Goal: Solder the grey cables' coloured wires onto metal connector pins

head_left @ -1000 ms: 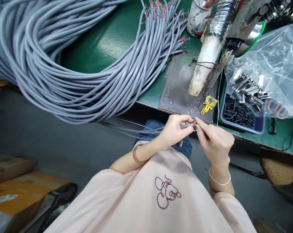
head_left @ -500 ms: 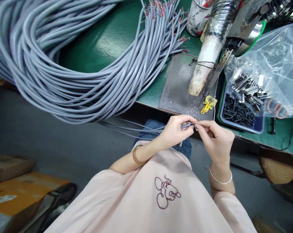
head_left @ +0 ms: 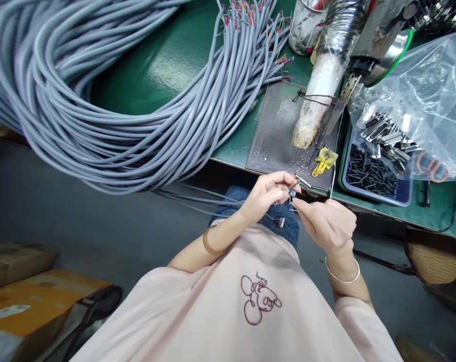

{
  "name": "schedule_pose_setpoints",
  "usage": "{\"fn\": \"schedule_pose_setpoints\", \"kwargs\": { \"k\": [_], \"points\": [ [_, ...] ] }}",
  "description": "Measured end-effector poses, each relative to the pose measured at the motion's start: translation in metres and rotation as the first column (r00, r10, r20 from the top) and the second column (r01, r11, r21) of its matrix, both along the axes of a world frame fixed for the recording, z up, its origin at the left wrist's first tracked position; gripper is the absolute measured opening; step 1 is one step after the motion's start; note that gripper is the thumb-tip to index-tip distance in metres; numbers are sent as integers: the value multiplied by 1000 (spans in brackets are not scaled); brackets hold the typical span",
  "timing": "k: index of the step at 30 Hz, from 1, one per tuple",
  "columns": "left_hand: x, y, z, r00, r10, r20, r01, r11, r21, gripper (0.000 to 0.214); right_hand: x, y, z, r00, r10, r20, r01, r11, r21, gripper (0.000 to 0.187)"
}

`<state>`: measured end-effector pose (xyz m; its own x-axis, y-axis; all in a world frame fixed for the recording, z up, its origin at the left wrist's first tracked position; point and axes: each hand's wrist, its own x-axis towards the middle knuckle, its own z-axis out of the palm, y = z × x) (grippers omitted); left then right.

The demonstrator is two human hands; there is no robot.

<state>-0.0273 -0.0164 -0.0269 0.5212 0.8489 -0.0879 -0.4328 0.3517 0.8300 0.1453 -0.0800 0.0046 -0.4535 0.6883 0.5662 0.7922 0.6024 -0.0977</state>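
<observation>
My left hand (head_left: 268, 193) is closed, pinching the end of a grey cable, where thin coloured wires (head_left: 293, 185) fan out. A small metal-edged connector (head_left: 303, 183) sits at its fingertips, beside the orange and green wires. My right hand (head_left: 324, 221) is closed with its fingertips against the blue wire (head_left: 293, 194). A thin silvery solder wire (head_left: 332, 183) runs down from the bench into it, and a fine tip shows to the left of its fingers. What lies inside both grips is partly hidden. Another wired connector (head_left: 280, 221) lies over my lap.
A large bundle of grey cables (head_left: 145, 136) covers the bench's left. Ahead, a clamped soldering iron (head_left: 335, 115) stands over a dark plate (head_left: 271, 130) with a yellow clip (head_left: 323, 162). At right are a blue tray (head_left: 386, 198) of black sleeves and connectors, and a plastic bag (head_left: 435, 100).
A connector has come into view at my left fingertips, and the cable end has turned. My right hand has moved slightly down and left, with its back turned up. The solder wire now hangs straighter.
</observation>
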Motion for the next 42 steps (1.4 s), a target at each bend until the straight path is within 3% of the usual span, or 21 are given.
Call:
{"fn": "schedule_pose_setpoints", "kwargs": {
  "k": [3,6,8,10,12,14,16,19,21,24,29,34,37,40,42],
  "points": [
    [0,-2,4,999,4,-45,-3,1000,31,18,-3,3,3,980,-125,-155,118,991,-55,20],
    [1,-5,9,989,81,-120,-63,988,144,19,-7,6,7,867,-328,-375,217,926,-309,3],
    [3,-9,11,972,162,-170,-115,960,256,15,-9,6,9,780,-427,-458,176,852,-493,12],
    [5,-12,11,956,213,-201,-149,944,293,14,-10,6,11,705,-487,-516,132,804,-579,17],
    [7,-13,10,967,179,-182,-149,975,167,19,-9,7,12,636,-509,-580,156,821,-549,16],
    [7,-10,8,992,82,-91,-88,994,-63,27,-7,9,14,565,-473,-676,209,875,-437,17],
    [5,-5,6,1000,-8,19,12,969,-246,33,-5,12,16,485,-373,-791,245,926,-287,16],
    [1,3,5,989,-72,127,114,924,-365,32,-4,14,17,419,-263,-869,279,948,-152,14],
    [-2,7,6,980,-96,176,159,907,-389,29,-5,12,16,445,-291,-847,305,938,-162,20],
    [-3,8,8,970,-116,215,196,895,-400,28,-9,5,10,532,-365,-764,350,916,-193,13],
    [-1,5,10,988,-43,145,89,943,-322,30,-13,0,-5,695,-359,-623,294,933,-210,8],
    [1,1,12,1000,29,12,-27,987,-157,28,-9,-1,-8,658,-397,-640,312,917,-249,4],
    [3,0,14,998,32,-60,-36,997,-72,27,-7,-2,-2,738,-432,-519,359,902,-240,10],
    [6,-2,16,995,32,-90,-35,999,-29,26,-9,1,4,828,-405,-387,288,901,-325,10],
    [8,-3,16,995,48,-92,-51,998,-28,26,-12,4,5,835,-389,-389,257,901,-350,5]
  ]
}}
